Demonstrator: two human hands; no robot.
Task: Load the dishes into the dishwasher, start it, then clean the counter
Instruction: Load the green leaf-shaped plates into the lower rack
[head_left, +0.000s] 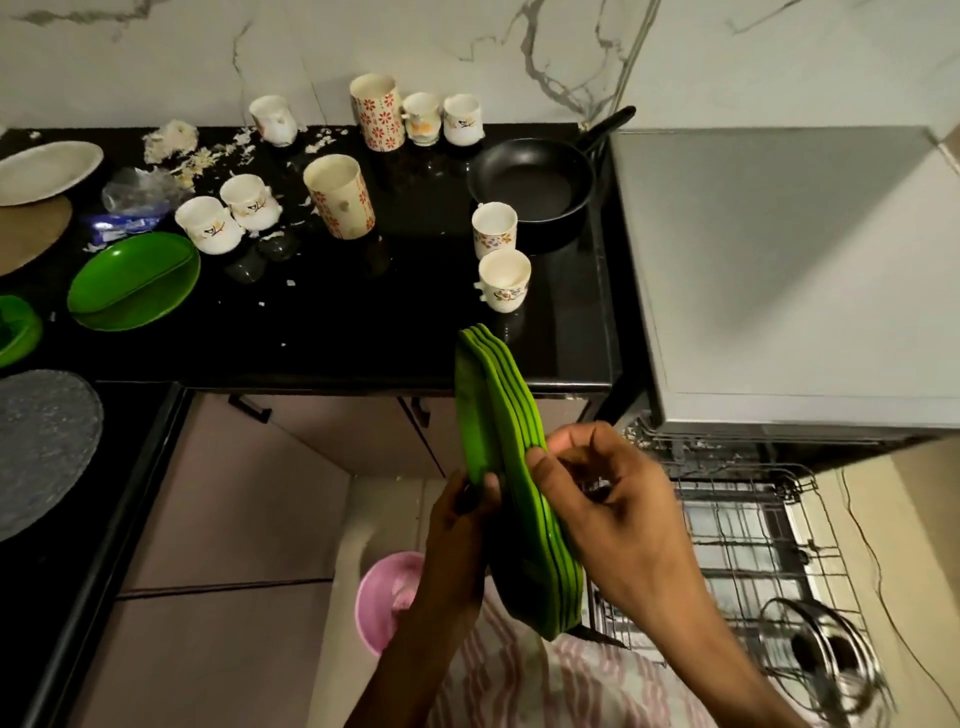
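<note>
A stack of several green plates stands on edge in front of me, below the counter's front edge. My left hand grips the stack from the left side. My right hand pinches the rightmost plates' rims with curled fingers. The dishwasher stands at the right, its wire rack pulled out with a glass lid lying in it. The black counter carries another green plate, several white cups, two tall floral tumblers and a black frying pan.
Food scraps litter the counter's back left. A white oval plate and a grey round plate sit at the left edge. A pink tub stands on the floor below. Cabinet doors run under the counter.
</note>
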